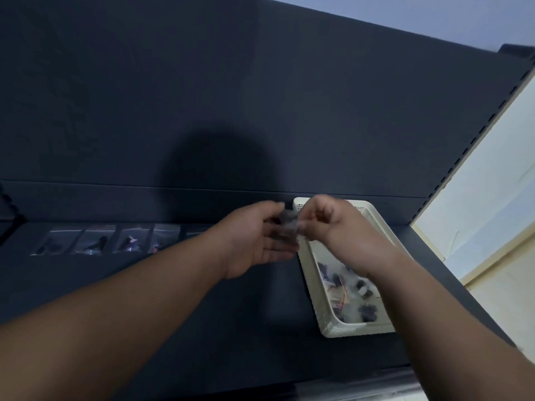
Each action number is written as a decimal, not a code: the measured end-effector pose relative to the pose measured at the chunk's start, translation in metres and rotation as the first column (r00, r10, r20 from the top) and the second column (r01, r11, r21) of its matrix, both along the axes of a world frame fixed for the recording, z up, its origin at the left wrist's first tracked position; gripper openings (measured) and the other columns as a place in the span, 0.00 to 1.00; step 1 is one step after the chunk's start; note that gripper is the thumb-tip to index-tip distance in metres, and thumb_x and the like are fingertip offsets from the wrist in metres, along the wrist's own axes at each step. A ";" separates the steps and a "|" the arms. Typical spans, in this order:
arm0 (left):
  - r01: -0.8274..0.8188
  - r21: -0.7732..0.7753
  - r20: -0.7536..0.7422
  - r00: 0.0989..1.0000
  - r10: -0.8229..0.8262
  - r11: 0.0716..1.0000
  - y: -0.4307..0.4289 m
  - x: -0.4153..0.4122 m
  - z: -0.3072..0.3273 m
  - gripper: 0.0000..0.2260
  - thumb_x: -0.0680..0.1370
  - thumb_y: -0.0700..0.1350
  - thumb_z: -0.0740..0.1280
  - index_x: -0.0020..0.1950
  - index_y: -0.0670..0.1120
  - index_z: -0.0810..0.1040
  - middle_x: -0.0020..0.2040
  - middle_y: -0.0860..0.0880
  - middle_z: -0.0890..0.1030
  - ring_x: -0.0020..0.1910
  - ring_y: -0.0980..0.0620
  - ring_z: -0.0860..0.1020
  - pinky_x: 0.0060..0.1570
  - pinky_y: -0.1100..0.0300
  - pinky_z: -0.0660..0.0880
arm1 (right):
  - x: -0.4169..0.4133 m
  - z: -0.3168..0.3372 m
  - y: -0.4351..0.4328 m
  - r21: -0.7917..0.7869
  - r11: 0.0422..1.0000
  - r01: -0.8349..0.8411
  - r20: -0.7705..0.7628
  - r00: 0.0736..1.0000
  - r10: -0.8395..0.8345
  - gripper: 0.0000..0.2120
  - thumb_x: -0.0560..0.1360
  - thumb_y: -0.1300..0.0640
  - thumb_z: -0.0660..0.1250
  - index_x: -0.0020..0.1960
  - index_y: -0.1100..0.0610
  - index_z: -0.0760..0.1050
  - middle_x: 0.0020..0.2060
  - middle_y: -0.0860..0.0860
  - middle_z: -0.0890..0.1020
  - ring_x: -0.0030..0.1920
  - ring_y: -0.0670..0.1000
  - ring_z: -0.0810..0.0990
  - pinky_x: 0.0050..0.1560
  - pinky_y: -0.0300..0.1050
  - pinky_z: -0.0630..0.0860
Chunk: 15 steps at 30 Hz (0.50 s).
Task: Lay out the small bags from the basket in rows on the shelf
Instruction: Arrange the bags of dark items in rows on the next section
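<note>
Over the shelf (231,328), by the basket's (327,325) far left corner, the right hand (333,224) pinches a small bag (286,224). The left hand (260,241), half open, reaches its other edge, though blur hides whether it grips. The row of bags (101,240) lies leftward, nearer the left hand.

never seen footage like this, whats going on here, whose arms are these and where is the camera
There is no machine here. The one picture comes from a camera worn on a person's head, looking down at their own bare arms. The right hand pinches a small bag, and the left hand meets it; blur hides whether it grips. Below is a dark shelf. A row of bags lies near its back on the left. A white basket on the right holds loose bags.
</note>
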<state>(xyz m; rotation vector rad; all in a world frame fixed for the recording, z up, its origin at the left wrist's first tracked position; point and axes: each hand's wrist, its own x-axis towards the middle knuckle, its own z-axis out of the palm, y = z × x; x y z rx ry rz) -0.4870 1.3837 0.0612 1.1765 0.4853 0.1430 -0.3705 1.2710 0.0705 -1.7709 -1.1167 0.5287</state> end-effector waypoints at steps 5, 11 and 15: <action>-0.157 0.014 -0.047 0.986 0.157 0.988 0.023 -0.028 -0.014 0.05 0.78 0.36 0.63 0.52 0.42 0.75 0.44 0.42 0.79 0.38 0.49 0.79 0.34 0.59 0.80 | -0.034 -0.014 0.029 0.048 0.997 -0.057 -0.088 0.994 0.061 0.03 0.71 0.66 0.69 0.41 0.62 0.75 0.40 0.65 0.81 0.38 0.52 0.77 0.42 0.47 0.72; -0.242 0.095 -0.127 0.959 0.252 0.966 0.047 -0.064 -0.032 0.06 0.75 0.34 0.67 0.50 0.41 0.77 0.43 0.42 0.81 0.38 0.49 0.79 0.35 0.58 0.79 | -0.065 -0.037 0.068 0.115 0.986 0.124 -0.316 0.945 -0.082 0.15 0.69 0.76 0.65 0.39 0.56 0.73 0.34 0.52 0.79 0.35 0.47 0.76 0.37 0.38 0.73; -0.224 0.118 -0.189 0.951 0.244 0.967 0.056 -0.086 -0.040 0.05 0.75 0.36 0.68 0.39 0.43 0.77 0.34 0.44 0.79 0.30 0.51 0.77 0.30 0.62 0.75 | -0.079 -0.048 0.087 0.091 0.972 0.219 -0.542 0.829 -0.136 0.15 0.70 0.77 0.62 0.42 0.57 0.72 0.36 0.53 0.78 0.36 0.49 0.76 0.37 0.41 0.72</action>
